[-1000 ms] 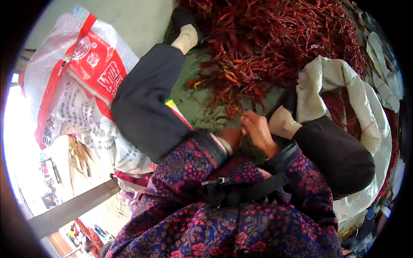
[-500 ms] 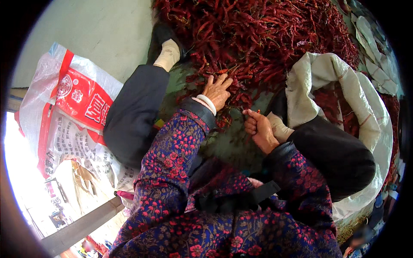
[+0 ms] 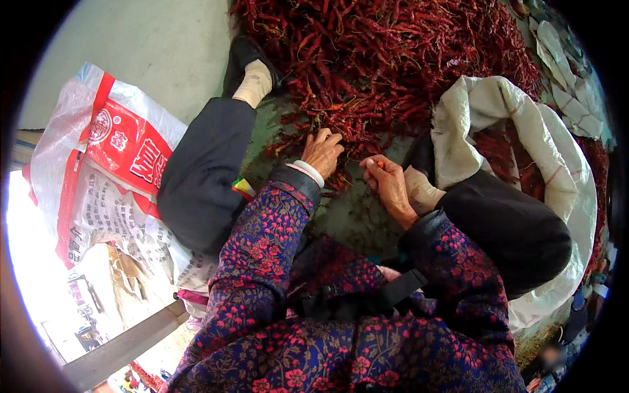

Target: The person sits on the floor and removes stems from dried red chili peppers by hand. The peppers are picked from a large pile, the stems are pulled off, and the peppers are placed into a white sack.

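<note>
A large heap of dried red chili peppers (image 3: 380,52) spreads out ahead of me, with loose ones trailing toward my body. At its near edge, my left hand (image 3: 321,156) reaches down with the fingers bent and drawn together over the peppers. Its fingertips are partly hidden, so what they pinch I cannot make out. To the right and slightly nearer, my right hand (image 3: 388,187) is closed in a pinch. A small orange-red bit of a chili pepper (image 3: 381,165) shows between its fingers. The two hands are apart.
An open white woven sack (image 3: 557,164) with chili peppers inside stands by my right leg. A printed red-and-white plastic sack (image 3: 118,157) lies beside my left leg. A small yellow-green wrapper (image 3: 243,188) is near my left sleeve. Folded pale sacks (image 3: 570,85) lie far right.
My left hand has drawn back slightly toward me and left, its spread fingers now bent together. My right hand has shifted a little up and left, still pinched.
</note>
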Demonstrator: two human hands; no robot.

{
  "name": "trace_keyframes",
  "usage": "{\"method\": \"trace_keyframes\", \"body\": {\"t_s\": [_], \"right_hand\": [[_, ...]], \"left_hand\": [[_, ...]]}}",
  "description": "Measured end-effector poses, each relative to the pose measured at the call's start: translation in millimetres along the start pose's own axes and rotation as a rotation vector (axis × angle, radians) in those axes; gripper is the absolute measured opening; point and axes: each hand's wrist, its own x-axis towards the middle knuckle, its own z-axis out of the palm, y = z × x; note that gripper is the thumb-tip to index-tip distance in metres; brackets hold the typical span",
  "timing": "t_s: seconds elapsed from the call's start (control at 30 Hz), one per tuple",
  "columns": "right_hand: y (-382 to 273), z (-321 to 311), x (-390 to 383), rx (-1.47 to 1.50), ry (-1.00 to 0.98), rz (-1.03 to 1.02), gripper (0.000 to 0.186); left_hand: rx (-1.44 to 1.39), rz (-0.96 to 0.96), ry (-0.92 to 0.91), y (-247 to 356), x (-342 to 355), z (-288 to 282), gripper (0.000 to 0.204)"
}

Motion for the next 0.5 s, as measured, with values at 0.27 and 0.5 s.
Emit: {"method": "trace_keyframes", "body": {"t_s": [0.27, 0.5], "right_hand": [[-3, -11, 5, -0.307, 0.134, -0.053, 0.017], [5, -5, 6, -0.802, 0.063, -0.51, 0.021]], "left_hand": [[-0.071, 0.075, 0.187, 1, -3, -27, 0.017], [0.144, 0.191, 0.099, -3, 17, -1, 0.01]]}}
